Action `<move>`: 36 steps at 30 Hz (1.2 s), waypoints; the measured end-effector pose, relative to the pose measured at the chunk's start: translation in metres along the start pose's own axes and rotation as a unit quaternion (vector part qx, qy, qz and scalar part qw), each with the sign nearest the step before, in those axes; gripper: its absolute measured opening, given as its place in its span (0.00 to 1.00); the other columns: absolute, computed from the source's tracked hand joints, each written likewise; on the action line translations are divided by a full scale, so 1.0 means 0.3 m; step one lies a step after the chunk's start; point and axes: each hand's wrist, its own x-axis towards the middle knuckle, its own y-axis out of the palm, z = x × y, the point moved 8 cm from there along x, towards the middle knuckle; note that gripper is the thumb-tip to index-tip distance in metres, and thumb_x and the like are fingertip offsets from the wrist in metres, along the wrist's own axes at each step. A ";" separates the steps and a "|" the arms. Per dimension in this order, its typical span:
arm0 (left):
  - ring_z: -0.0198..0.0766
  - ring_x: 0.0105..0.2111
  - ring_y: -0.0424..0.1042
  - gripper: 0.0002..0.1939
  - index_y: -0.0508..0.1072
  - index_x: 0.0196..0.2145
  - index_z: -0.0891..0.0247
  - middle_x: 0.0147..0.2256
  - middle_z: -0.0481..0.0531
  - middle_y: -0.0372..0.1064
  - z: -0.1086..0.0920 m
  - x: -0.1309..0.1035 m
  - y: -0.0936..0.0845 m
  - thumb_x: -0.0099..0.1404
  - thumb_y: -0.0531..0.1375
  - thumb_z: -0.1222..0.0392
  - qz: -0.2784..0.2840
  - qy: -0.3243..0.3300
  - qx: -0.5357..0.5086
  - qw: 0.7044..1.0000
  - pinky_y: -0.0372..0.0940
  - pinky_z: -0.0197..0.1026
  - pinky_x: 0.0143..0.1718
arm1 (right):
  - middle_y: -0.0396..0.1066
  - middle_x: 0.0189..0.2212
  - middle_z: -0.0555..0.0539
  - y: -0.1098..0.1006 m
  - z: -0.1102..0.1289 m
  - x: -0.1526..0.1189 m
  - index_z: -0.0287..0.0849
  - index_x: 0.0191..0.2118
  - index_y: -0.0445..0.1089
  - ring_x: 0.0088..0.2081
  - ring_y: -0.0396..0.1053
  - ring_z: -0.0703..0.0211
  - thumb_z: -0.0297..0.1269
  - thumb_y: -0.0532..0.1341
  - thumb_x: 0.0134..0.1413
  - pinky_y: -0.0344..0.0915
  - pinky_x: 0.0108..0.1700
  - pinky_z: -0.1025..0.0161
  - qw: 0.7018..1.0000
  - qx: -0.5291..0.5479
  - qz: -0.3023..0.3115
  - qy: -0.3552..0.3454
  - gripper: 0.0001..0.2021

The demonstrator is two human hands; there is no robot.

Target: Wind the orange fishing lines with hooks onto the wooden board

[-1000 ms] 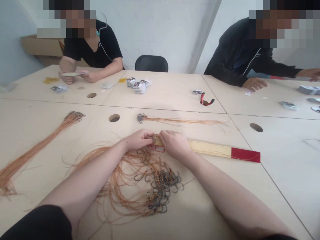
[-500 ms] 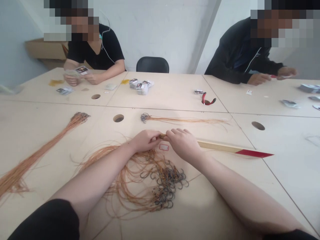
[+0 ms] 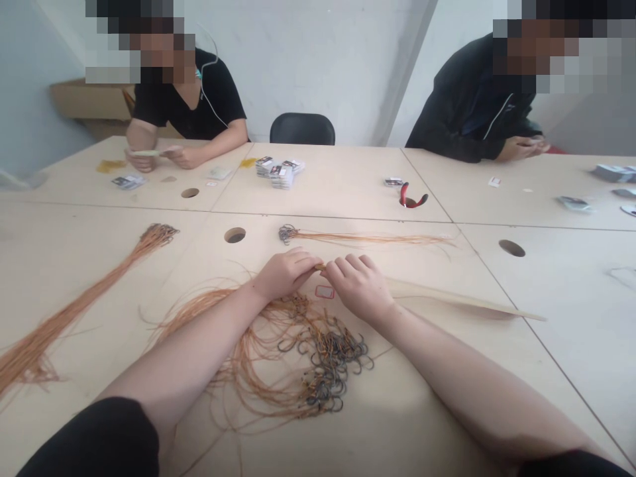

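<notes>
My left hand [image 3: 287,273] and my right hand [image 3: 360,288] are close together over the table, both closed, fingertips almost meeting. Between them shows a small yellowish-brown end of a long thin strip [image 3: 462,301]. The strip passes under my right hand and stretches to the right, pale and blurred now. Just below my fingers lies a small white label with a red border [image 3: 324,292]. Under and between my forearms spreads a loose heap of orange lines [image 3: 243,358] with dark fish hooks [image 3: 332,364] at their ends. My palms hide the grip itself.
A bundle of hooked orange lines [image 3: 94,298] lies at left, a smaller bundle [image 3: 358,237] beyond my hands. Red-handled pliers [image 3: 412,197] rest in a table hole. Stacked packets [image 3: 281,173] stand farther back. Two people sit opposite, beside a black chair [image 3: 303,129].
The strip has turned about its length: its broad yellow face and red end showed before, now it looks thin and pale. My left knuckles have risen slightly. The co-workers' hands have shifted.
</notes>
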 end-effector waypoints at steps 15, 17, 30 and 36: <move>0.36 0.39 0.67 0.10 0.68 0.42 0.64 0.37 0.54 0.71 -0.018 -0.003 -0.011 0.65 0.50 0.64 -0.041 0.051 0.038 0.997 0.64 0.40 0.43 | 0.64 0.29 0.47 -0.010 0.007 -0.004 0.40 0.35 0.62 0.33 0.57 0.57 0.38 0.48 0.64 0.46 0.35 0.59 0.997 -0.009 -0.070 -0.009 0.11; 0.36 0.39 0.67 0.11 0.68 0.42 0.64 0.38 0.54 0.70 -0.019 -0.004 -0.012 0.65 0.50 0.64 -0.041 0.051 0.039 0.997 0.63 0.40 0.43 | 0.64 0.29 0.47 -0.012 0.009 -0.003 0.40 0.34 0.62 0.33 0.57 0.57 0.38 0.48 0.63 0.46 0.35 0.59 0.997 -0.008 -0.071 -0.009 0.10; 0.31 0.24 0.61 0.10 0.70 0.36 0.67 0.24 0.47 0.63 0.024 0.011 0.052 0.62 0.52 0.60 0.068 -0.106 -0.140 0.982 0.58 0.34 0.27 | 0.66 0.28 0.47 0.047 -0.055 0.011 0.41 0.32 0.62 0.34 0.61 0.57 0.39 0.49 0.63 0.51 0.36 0.61 0.996 0.067 -0.017 0.049 0.11; 0.27 0.20 0.53 0.06 0.67 0.27 0.68 0.20 0.42 0.55 0.043 0.003 0.089 0.57 0.54 0.62 0.093 -0.212 -0.333 0.914 0.50 0.31 0.21 | 0.66 0.34 0.46 0.029 -0.057 0.021 0.41 0.36 0.63 0.39 0.61 0.57 0.32 0.51 0.61 0.56 0.41 0.63 0.986 0.161 -0.042 0.017 0.05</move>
